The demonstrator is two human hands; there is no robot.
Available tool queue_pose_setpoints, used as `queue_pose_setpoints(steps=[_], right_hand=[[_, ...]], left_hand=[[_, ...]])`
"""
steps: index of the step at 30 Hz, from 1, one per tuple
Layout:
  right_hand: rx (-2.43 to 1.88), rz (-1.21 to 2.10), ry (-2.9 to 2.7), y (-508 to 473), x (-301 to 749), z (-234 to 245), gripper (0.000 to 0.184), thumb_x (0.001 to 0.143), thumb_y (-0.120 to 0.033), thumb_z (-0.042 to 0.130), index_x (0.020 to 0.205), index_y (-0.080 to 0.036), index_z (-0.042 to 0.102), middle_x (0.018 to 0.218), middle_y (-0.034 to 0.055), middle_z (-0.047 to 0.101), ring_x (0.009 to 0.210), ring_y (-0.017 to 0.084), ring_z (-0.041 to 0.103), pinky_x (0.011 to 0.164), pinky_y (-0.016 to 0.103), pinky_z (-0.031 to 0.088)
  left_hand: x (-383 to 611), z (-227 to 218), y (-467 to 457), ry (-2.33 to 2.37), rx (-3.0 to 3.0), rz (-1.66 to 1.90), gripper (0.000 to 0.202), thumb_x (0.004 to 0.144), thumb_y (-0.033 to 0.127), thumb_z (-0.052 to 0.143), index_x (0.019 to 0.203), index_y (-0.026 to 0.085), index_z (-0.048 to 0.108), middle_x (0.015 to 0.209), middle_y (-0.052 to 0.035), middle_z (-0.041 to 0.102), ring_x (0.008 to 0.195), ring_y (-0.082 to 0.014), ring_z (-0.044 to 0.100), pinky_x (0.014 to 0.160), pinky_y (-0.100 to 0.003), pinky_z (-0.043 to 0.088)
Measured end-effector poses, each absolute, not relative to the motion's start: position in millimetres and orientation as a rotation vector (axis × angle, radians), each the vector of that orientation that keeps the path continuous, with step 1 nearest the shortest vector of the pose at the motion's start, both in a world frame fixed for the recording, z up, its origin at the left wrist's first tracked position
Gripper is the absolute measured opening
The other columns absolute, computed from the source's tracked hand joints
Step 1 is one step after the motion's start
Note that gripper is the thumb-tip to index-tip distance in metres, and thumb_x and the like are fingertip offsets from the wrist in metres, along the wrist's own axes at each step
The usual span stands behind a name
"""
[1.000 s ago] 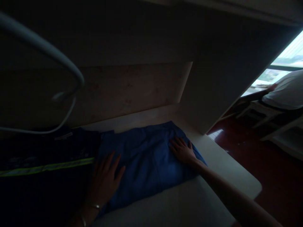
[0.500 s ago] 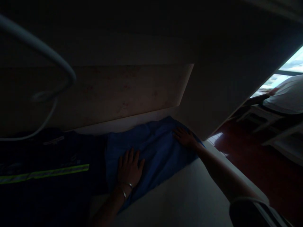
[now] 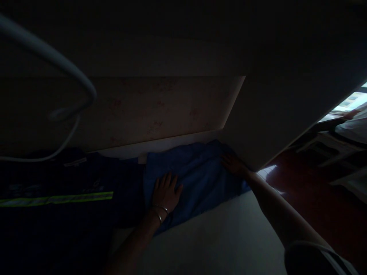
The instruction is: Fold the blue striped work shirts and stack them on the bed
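A blue cloth (image 3: pixel 195 183) lies spread on a pale surface, slightly creased. My left hand (image 3: pixel 166 193), with metal bangles at the wrist, rests flat on its left part, fingers apart. Toward the cloth's right end, my right hand (image 3: pixel 233 165) lies on the fabric with fingers stretched out; the dark blurs their tips. A navy work garment (image 3: pixel 71 221) with a yellow-green and silver reflective stripe (image 3: pixel 57 199) spreads out at the left. It meets the blue cloth, but I cannot tell whether the two are joined.
A white cable (image 3: pixel 54 57) hangs in a loop at upper left. Behind the cloth stands a flower-patterned wall (image 3: pixel 160 109), with a dark panel (image 3: pixel 275 107) at the right. Beyond are a red floor (image 3: pixel 304 183) and a person in a light top (image 3: pixel 354 128) by a window.
My right hand has slid a little along the cloth's right end, and that end is more bunched. My left hand stays flat on the cloth. The view has shifted slightly.
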State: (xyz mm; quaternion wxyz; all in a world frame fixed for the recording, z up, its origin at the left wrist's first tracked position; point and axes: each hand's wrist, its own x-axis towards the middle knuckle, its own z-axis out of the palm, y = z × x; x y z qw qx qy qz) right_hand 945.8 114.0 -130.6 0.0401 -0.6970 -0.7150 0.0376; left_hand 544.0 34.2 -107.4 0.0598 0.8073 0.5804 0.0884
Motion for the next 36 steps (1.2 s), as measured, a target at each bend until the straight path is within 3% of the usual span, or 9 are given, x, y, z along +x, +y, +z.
queue_pose_setpoints(steps=[9, 14, 18, 23, 26, 29, 32, 36], right_hand=[[-2.258, 0.146, -2.282, 106.3, 936.0, -127.9, 0.057, 0.098, -0.051, 0.028, 0.151, -0.032, 0.034, 0.162, 0.0061, 0.022, 0.146, 0.032, 0.021, 0.114, 0.061, 0.017], [-2.294, -0.006, -2.269, 104.1, 918.5, -111.7, 0.055, 0.099, -0.049, 0.027, 0.148, -0.028, 0.039, 0.158, 0.0091, 0.030, 0.145, 0.031, 0.025, 0.113, 0.062, 0.015], [-2.113, -0.149, -2.229, 85.8, 877.8, -103.8, 0.056, 0.100, -0.051, 0.020, 0.150, -0.030, 0.034, 0.158, 0.0059, 0.032, 0.145, 0.027, 0.026, 0.115, 0.062, 0.012], [-2.071, -0.002, -2.373, 48.2, 847.0, -117.2, 0.054, 0.100, -0.046, 0.020, 0.148, -0.031, 0.038, 0.157, 0.0024, 0.034, 0.144, 0.027, 0.029, 0.114, 0.062, 0.017], [-2.089, -0.117, -2.289, 34.6, 840.8, -117.4, 0.054, 0.099, -0.041, 0.023, 0.145, -0.024, 0.045, 0.152, 0.0067, 0.042, 0.139, 0.031, 0.037, 0.115, 0.062, 0.015], [-2.014, -0.123, -2.189, 21.0, 817.1, -106.7, 0.052, 0.097, -0.036, 0.027, 0.136, -0.017, 0.055, 0.136, 0.0138, 0.058, 0.125, 0.032, 0.052, 0.111, 0.055, 0.029], [-1.817, 0.127, -2.114, -4.9, 760.9, -93.7, 0.048, 0.097, -0.039, 0.029, 0.127, -0.020, 0.062, 0.122, 0.0127, 0.066, 0.112, 0.028, 0.060, 0.098, 0.042, 0.045], [-1.459, 0.466, -2.329, -47.1, 652.5, -78.7, 0.042, 0.096, -0.042, 0.040, 0.129, -0.025, 0.059, 0.124, 0.0078, 0.064, 0.108, 0.023, 0.061, 0.092, 0.034, 0.049]], left_hand=[[525.0, -106.8, 32.2, 1.732, 2.453, 0.256, 0.063, 0.095, 0.059, 0.021, 0.142, 0.026, 0.047, 0.155, -0.0078, 0.039, 0.143, -0.0285, 0.032, 0.117, -0.059, 0.020], [504.3, -87.3, 62.1, 1.769, 2.488, 0.407, 0.062, 0.097, 0.052, 0.022, 0.138, 0.015, 0.052, 0.150, -0.0131, 0.044, 0.137, -0.0268, 0.041, 0.117, -0.044, 0.028], [472.3, -83.3, 98.6, 1.813, 2.433, 0.279, 0.060, 0.097, 0.049, 0.027, 0.145, 0.016, 0.043, 0.157, -0.0138, 0.034, 0.144, -0.0298, 0.029, 0.118, -0.051, 0.021], [454.5, -80.0, 109.0, 1.874, 2.328, 0.168, 0.062, 0.098, 0.047, 0.021, 0.142, 0.010, 0.044, 0.154, -0.0197, 0.037, 0.141, -0.0299, 0.036, 0.114, -0.052, 0.028], [445.0, -62.4, 74.5, 1.828, 2.360, 0.168, 0.058, 0.098, 0.043, 0.022, 0.145, 0.013, 0.040, 0.155, -0.0147, 0.037, 0.141, -0.0253, 0.037, 0.115, -0.046, 0.028], [413.3, -43.9, 2.5, 1.747, 2.407, 0.119, 0.052, 0.094, 0.042, 0.039, 0.141, 0.020, 0.048, 0.147, -0.0079, 0.049, 0.134, -0.0232, 0.045, 0.113, -0.040, 0.033], [365.9, -37.8, -89.3, 1.901, 2.369, -0.074, 0.053, 0.089, 0.040, 0.047, 0.136, 0.018, 0.053, 0.139, -0.0122, 0.056, 0.122, -0.0314, 0.053, 0.099, -0.048, 0.046], [317.3, -46.2, -185.2, 2.194, 2.200, -0.262, 0.045, 0.092, 0.034, 0.040, 0.127, 0.016, 0.061, 0.131, -0.0150, 0.061, 0.113, -0.0314, 0.059, 0.092, -0.046, 0.050]])
